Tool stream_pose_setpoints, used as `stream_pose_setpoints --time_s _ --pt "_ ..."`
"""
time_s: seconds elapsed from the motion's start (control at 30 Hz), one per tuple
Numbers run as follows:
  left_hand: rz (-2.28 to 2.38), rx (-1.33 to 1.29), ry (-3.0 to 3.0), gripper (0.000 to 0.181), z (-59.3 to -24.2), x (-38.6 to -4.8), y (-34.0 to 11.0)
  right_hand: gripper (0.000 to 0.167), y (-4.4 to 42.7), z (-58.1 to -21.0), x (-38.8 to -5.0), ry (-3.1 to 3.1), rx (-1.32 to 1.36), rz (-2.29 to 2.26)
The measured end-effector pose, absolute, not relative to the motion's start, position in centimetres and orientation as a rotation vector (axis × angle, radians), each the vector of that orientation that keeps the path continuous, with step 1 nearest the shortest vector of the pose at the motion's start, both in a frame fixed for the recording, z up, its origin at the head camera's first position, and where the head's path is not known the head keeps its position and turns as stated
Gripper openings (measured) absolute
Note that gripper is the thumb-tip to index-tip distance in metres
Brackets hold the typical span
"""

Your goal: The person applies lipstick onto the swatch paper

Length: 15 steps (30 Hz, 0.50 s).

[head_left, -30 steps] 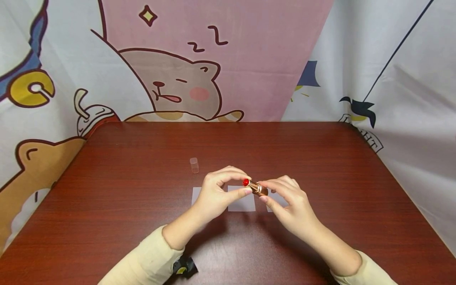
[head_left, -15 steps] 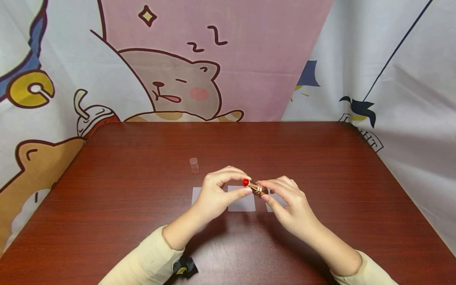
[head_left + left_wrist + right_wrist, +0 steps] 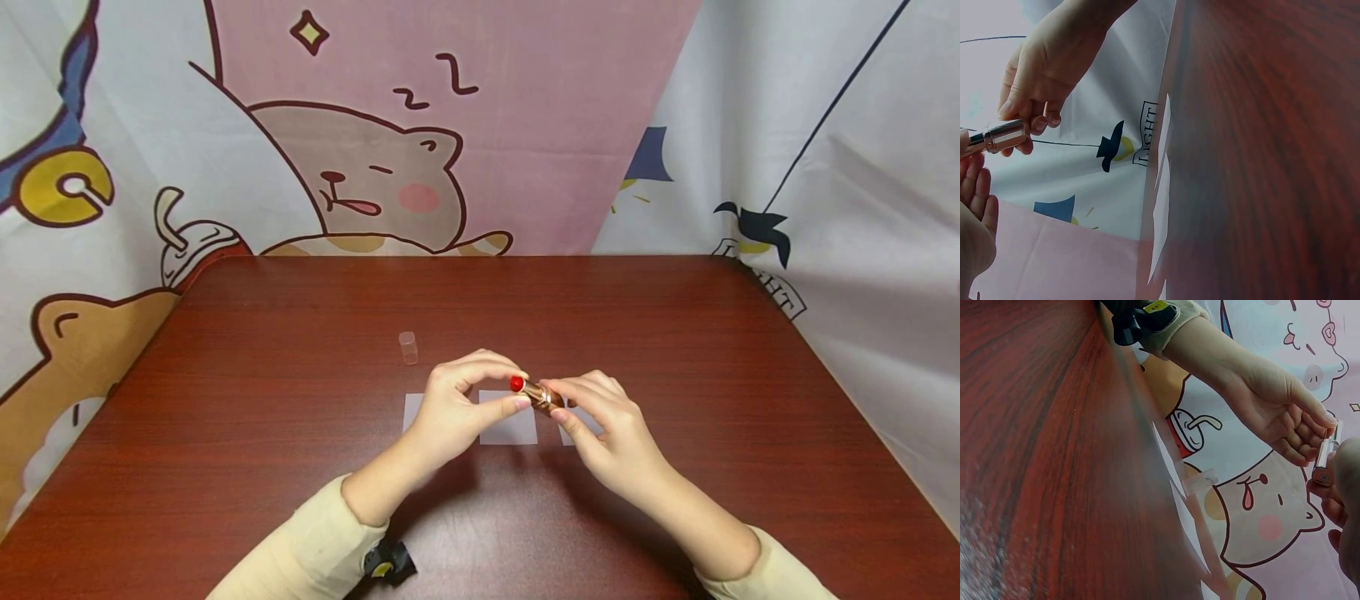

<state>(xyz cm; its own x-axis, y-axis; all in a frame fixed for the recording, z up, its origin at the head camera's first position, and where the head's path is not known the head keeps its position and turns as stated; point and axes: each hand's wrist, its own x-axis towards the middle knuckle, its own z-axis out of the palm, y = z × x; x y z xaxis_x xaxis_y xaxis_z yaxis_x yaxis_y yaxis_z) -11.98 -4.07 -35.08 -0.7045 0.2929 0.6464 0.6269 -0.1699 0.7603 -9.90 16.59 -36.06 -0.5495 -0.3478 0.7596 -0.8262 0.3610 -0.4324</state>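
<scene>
An uncapped lipstick (image 3: 537,395) with a red tip and a shiny gold-brown case is held above the table in the head view, its tip toward the left. My left hand (image 3: 448,410) pinches the case just behind the red tip, between thumb and fingertips. At the other end, my right hand (image 3: 617,427) grips the base with thumb and fingers. Both wrist views show the lipstick (image 3: 1007,135) between the two hands. A clear cap (image 3: 408,348) stands on the table beyond my left hand.
White paper pieces lie in a row on the reddish-brown table (image 3: 300,358): one partly behind my left hand, a middle paper (image 3: 508,427) under the lipstick, another partly covered by my right hand. Cartoon-printed cloth (image 3: 562,125) hangs behind the table and along its sides.
My right thumb and fingertips have shifted slightly on the lipstick's base since the earliest frame. The left hand, cap and papers stay in place.
</scene>
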Motion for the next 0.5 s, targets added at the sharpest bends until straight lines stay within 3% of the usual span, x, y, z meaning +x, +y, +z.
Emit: stream_pose_setpoints --time_s 0.5 --pt "-1.958 -1.023 -1.848 0.018 -35.25 -12.04 -4.08 0.040 16.54 -36.32 -9.83 -2.061 0.994 1.179"
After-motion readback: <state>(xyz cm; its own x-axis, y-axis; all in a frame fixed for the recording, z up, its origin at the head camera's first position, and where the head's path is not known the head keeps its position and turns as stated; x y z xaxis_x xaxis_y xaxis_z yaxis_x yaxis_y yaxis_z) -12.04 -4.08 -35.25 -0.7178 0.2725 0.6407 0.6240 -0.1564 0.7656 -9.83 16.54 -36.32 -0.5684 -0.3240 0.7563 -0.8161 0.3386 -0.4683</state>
